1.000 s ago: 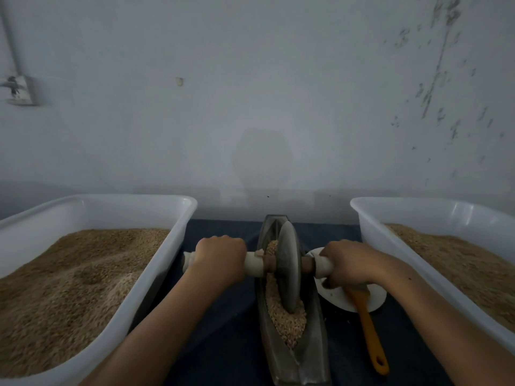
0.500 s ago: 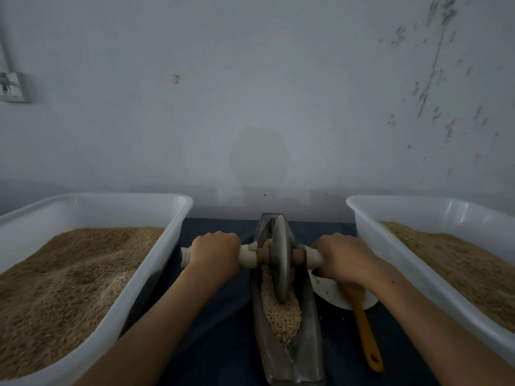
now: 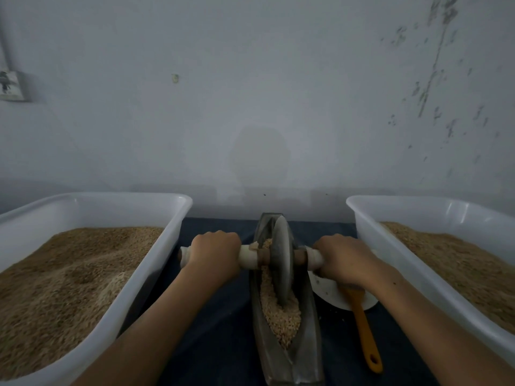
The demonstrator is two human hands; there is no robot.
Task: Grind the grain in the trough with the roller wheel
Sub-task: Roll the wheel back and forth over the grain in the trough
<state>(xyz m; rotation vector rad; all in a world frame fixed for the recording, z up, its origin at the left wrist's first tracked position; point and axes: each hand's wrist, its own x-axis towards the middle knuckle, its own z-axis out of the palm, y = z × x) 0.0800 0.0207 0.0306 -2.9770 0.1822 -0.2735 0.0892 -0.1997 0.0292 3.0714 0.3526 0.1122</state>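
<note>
Sat on dark cloth (image 3: 211, 316): two white tubs (image 3: 170, 240) (image 3: 370, 218), white plate (image 3: 326, 291), orange-handled brush (image 3: 365, 332); wall socket (image 3: 11, 86) at far left

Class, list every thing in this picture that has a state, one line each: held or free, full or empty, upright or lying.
Left hand: grips the axle's left handle.
Right hand: grips the right handle.
Roller wheel: upright in the trough, rim in the grain.
Trough: partly filled with grain.
Left tub: holds grain.
Right tub: holds grain.
Orange-handled tool: lying free, head on the white plate.
</note>
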